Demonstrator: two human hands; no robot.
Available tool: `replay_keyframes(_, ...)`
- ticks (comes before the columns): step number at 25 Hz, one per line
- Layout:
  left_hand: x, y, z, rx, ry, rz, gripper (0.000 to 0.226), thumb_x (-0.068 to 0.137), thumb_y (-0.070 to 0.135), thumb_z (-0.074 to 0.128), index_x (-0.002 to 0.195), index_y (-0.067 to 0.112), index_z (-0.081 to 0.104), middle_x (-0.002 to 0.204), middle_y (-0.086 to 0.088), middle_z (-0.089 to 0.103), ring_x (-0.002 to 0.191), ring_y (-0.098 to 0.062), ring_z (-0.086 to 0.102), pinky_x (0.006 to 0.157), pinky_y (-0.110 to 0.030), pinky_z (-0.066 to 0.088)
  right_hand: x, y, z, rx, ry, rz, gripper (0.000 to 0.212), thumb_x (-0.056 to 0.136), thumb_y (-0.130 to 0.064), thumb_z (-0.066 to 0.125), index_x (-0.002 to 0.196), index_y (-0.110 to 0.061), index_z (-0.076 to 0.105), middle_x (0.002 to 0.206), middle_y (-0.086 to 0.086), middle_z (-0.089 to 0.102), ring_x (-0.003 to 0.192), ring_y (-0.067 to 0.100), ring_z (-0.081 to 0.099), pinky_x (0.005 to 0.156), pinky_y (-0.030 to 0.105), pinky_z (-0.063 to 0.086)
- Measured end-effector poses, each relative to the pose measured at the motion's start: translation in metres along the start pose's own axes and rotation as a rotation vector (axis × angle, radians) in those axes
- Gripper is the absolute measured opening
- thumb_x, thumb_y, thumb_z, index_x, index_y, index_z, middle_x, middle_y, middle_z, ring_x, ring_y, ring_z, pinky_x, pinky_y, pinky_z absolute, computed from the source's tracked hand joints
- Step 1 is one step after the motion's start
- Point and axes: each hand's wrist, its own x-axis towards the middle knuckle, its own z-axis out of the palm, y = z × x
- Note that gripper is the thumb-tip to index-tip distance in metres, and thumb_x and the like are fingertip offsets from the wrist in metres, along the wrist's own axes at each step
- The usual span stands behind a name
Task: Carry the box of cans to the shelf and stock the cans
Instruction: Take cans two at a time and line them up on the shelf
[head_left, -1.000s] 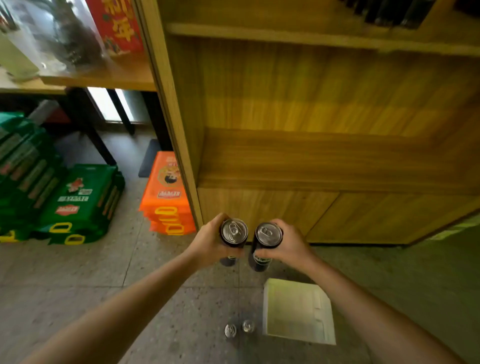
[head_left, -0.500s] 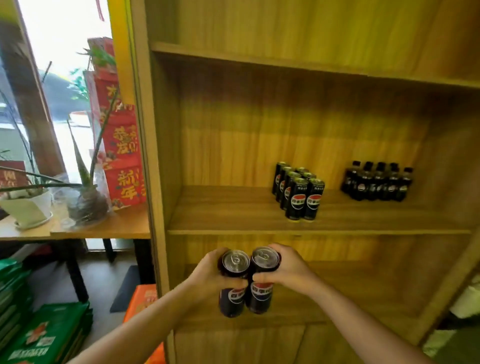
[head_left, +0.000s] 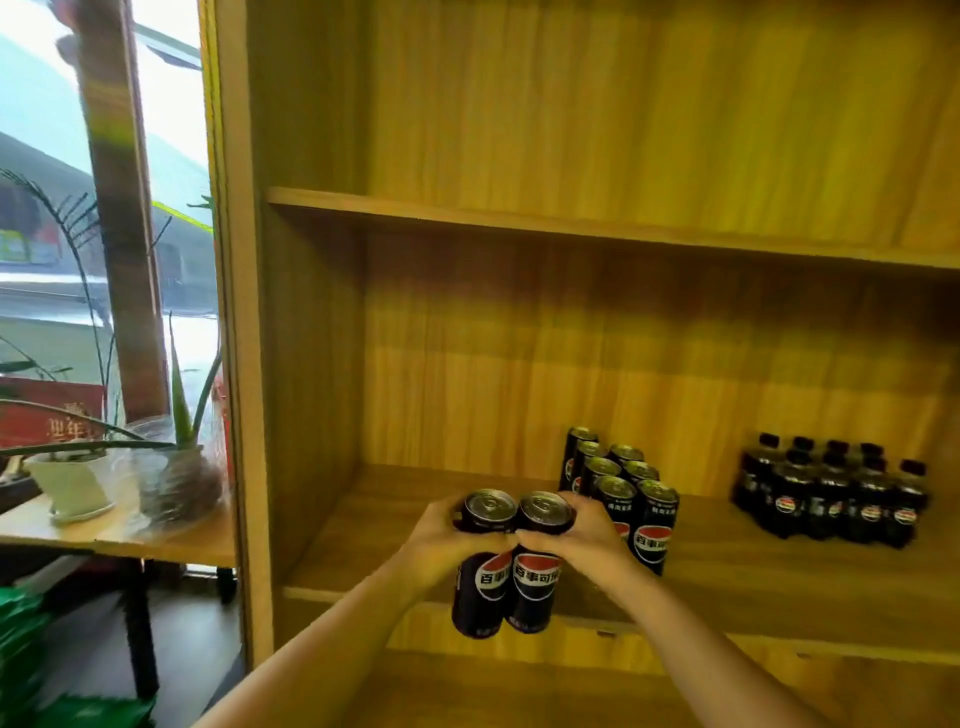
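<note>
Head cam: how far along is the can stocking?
Done: a cluster of cans already stands on the shelf, left of the bottles. In hand: the left grip holds the left can, the right grip the right can, side by side before the shelf's front edge, not yet set down. Left: place both by the cluster. The box is out of view, so remaining stock can't be judged.

Two slim black cans with silver tops and round red, white and blue logos hang upright and touching in front of the wooden shelf (head_left: 779, 587). The left hand (head_left: 441, 540) grips the left can (head_left: 491, 579) and the right hand (head_left: 584, 540) grips the right can (head_left: 535, 577). Just behind them, a double row of matching cans (head_left: 618, 491) stands upright on the shelf board.
</note>
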Motion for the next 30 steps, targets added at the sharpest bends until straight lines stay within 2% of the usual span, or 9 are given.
replay_keyframes(3, 0.03, -0.008, 0.005, 0.003, -0.006, -0.051, 0.04, 0.068, 0.009, 0.078, 0.103, 0.018, 0.062, 0.093, 0.007, 0.066, 0.086, -0.002, 0.065, 0.061, -0.01, 0.046, 0.029, 0.016, -0.004, 0.007, 0.013, -0.001, 0.038, 0.058, -0.013, 0.084, 0.081, -0.031, 0.059, 0.088, -0.007, 0.066, 0.094, 0.016, 0.065, 0.078, 0.025, 0.05)
replay_keyframes(5, 0.047, -0.016, 0.006, -0.003, -0.019, -0.062, 0.051, 0.068, 0.012, 0.078, 0.115, 0.017, 0.057, 0.104, 0.004, 0.064, 0.099, -0.011, 0.06, 0.067, -0.011, 0.042, 0.04, 0.022, -0.005, 0.023, 0.023, -0.001, 0.039, 0.06, -0.012, 0.083, 0.08, -0.033, 0.057, 0.085, -0.012, 0.064, 0.084, 0.004, 0.062, 0.07, 0.014, 0.048)
replay_keyframes(7, 0.062, -0.021, 0.007, -0.002, -0.037, -0.053, 0.052, 0.069, 0.014, 0.077, 0.116, 0.02, 0.056, 0.107, 0.006, 0.064, 0.099, -0.01, 0.056, 0.07, -0.013, 0.039, 0.05, 0.027, -0.005, 0.025, 0.04, -0.001, 0.04, 0.062, -0.01, 0.082, 0.079, -0.034, 0.055, 0.082, -0.017, 0.061, 0.078, -0.005, 0.057, 0.063, 0.009, 0.044)
replay_keyframes(11, 0.084, -0.029, 0.004, -0.008, -0.076, -0.061, 0.052, 0.071, 0.01, 0.074, 0.118, 0.022, 0.054, 0.101, 0.009, 0.061, 0.1, -0.01, 0.054, 0.076, -0.018, 0.039, 0.069, 0.038, -0.004, 0.013, 0.037, 0.022, 0.039, 0.063, -0.011, 0.082, 0.08, -0.034, 0.056, 0.083, -0.016, 0.062, 0.081, 0.003, 0.06, 0.066, 0.01, 0.045)
replay_keyframes(17, 0.109, -0.045, -0.005, -0.058, -0.151, -0.079, 0.041, 0.073, 0.001, 0.07, 0.103, 0.026, 0.058, 0.097, 0.01, 0.065, 0.086, -0.001, 0.063, 0.061, -0.008, 0.049, 0.082, 0.048, 0.003, 0.027, 0.03, 0.029, 0.039, 0.066, -0.003, 0.078, 0.079, -0.032, 0.055, 0.082, -0.016, 0.06, 0.076, -0.007, 0.057, 0.058, 0.002, 0.045)
replay_keyframes(21, 0.114, -0.055, -0.006, -0.029, -0.19, -0.175, 0.073, 0.073, 0.018, 0.072, 0.137, 0.021, 0.036, 0.137, -0.002, 0.05, 0.129, -0.023, 0.045, 0.101, -0.032, 0.039, 0.081, 0.058, 0.004, 0.077, 0.005, 0.043, 0.046, 0.07, -0.007, 0.076, 0.099, -0.033, 0.05, 0.098, -0.017, 0.058, 0.092, -0.005, 0.055, 0.064, 0.005, 0.048)
replay_keyframes(25, 0.106, -0.075, -0.004, -0.034, -0.247, -0.302, 0.079, 0.078, 0.036, 0.065, 0.143, 0.023, 0.022, 0.151, -0.003, 0.031, 0.14, -0.023, 0.029, 0.113, -0.037, 0.023, 0.067, 0.08, 0.017, 0.137, -0.018, 0.136, 0.077, 0.07, -0.011, 0.076, 0.131, -0.026, 0.031, 0.12, -0.011, 0.05, 0.115, 0.009, 0.048, 0.095, 0.023, 0.041)
replay_keyframes(28, 0.095, -0.113, 0.012, 0.191, -0.124, -0.252, 0.085, 0.06, 0.056, 0.075, 0.132, 0.04, 0.032, 0.145, 0.001, 0.041, 0.134, -0.019, 0.038, 0.114, -0.039, 0.027, 0.047, 0.107, 0.041, 0.051, 0.086, 0.238, 0.088, 0.065, -0.024, 0.079, 0.137, -0.021, 0.027, 0.135, -0.001, 0.047, 0.129, 0.019, 0.042, 0.106, 0.035, 0.033)
replay_keyframes(30, 0.093, -0.136, 0.025, 0.575, 0.023, -0.215, 0.09, 0.059, 0.069, 0.066, 0.134, 0.031, 0.035, 0.142, 0.002, 0.043, 0.135, -0.019, 0.036, 0.116, -0.043, 0.023, 0.037, 0.118, 0.058, -0.143, 0.149, 0.252, 0.103, 0.057, -0.063, 0.07, 0.139, -0.018, 0.027, 0.137, 0.001, 0.049, 0.127, 0.02, 0.045, 0.103, 0.03, 0.036)
